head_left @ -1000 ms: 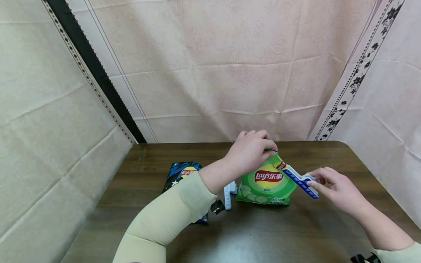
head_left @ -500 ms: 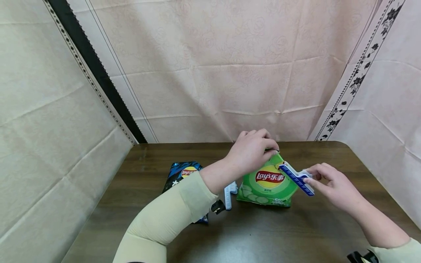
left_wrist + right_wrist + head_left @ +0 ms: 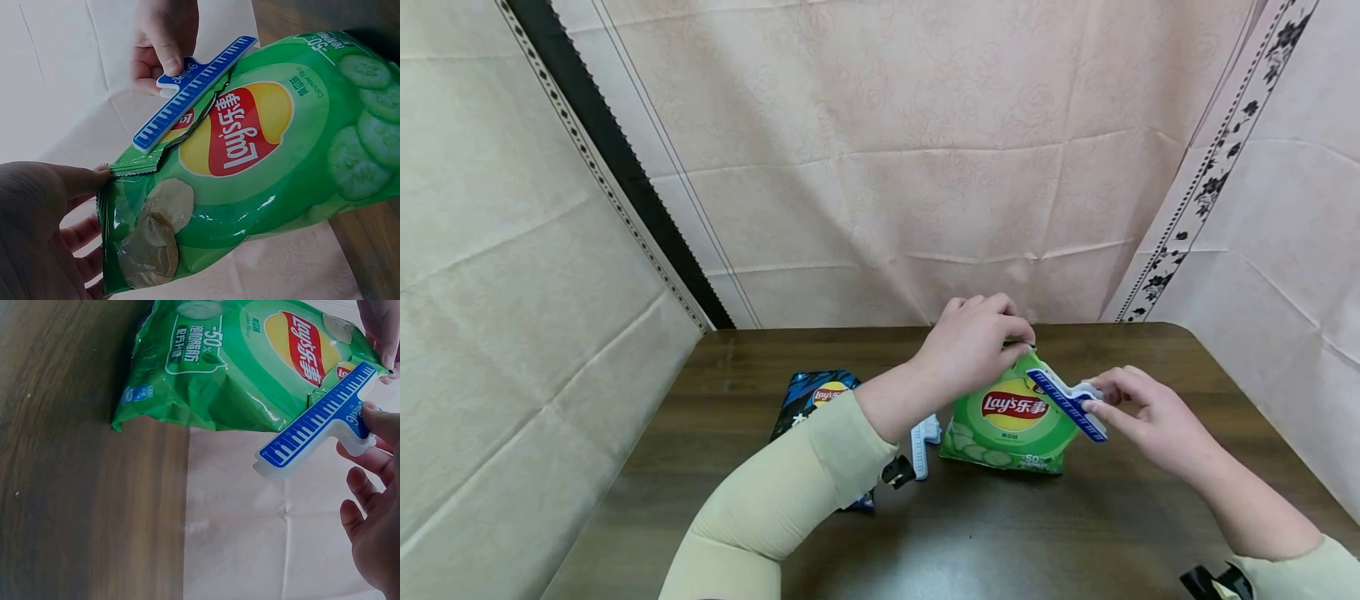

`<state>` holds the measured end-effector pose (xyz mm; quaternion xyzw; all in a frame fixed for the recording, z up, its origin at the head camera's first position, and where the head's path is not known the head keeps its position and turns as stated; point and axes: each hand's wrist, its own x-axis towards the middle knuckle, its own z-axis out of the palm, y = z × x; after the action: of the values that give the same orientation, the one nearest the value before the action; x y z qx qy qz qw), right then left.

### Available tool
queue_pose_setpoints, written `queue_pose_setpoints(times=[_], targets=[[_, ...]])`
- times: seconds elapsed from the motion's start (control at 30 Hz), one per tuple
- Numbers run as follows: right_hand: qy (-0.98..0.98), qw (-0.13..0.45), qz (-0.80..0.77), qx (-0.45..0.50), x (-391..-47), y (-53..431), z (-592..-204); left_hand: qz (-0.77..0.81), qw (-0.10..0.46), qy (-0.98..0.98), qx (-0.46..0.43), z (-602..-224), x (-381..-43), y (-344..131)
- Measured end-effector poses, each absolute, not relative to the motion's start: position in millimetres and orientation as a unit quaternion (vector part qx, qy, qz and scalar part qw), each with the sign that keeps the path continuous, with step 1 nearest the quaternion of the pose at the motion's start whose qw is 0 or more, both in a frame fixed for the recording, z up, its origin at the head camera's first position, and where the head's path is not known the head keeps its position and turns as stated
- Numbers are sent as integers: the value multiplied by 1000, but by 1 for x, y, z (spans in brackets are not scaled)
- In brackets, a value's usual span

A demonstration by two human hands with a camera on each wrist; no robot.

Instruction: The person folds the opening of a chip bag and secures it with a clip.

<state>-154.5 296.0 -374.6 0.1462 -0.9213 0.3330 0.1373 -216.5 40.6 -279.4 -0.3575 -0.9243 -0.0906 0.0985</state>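
Note:
A green Lay's chip bag (image 3: 992,437) stands on the table, its top held by my left hand (image 3: 973,343). In the left wrist view, thumb and fingers pinch the bag's top edge at one end, and a corner strip of the bag (image 3: 139,162) is folded over. My right hand (image 3: 1142,408) grips a blue and white bag clip (image 3: 1066,405) with a piano-key pattern, thumb on its lever. Slanting across the bag's upper right corner, the clip overlaps the folded edge. From the right wrist view, the clip's near end (image 3: 272,456) sticks out beyond the bag's side.
To the left, a dark blue Lay's bag (image 3: 801,398) lies on the wooden table (image 3: 1000,533), mostly covered by my left forearm. Beside it is a second, pale blue and white clip (image 3: 920,450). Cloth curtains (image 3: 880,208) hang behind the table and at both sides.
My right hand has moved left and slightly up with the clip, which now reaches further over the green bag's corner. The left hand keeps its hold on the bag's top.

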Motion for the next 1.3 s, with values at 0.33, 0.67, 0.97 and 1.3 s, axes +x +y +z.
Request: queue_pose_setpoints(times=[0.33,0.67,0.97,1.3], targets=[[-920,133,338,145,-155,289,-369,-86,99,-924,-359,-278,-216,42],[-915,138,348,152,-157,283,-366,-86,101,-924,-359,-278,-216,42],[-913,141,350,156,-157,281,-365,-93,103,-928,-346,-279,-214,42],[-912,145,351,157,-158,278,-364,-111,102,-925,-348,-278,-216,44]])
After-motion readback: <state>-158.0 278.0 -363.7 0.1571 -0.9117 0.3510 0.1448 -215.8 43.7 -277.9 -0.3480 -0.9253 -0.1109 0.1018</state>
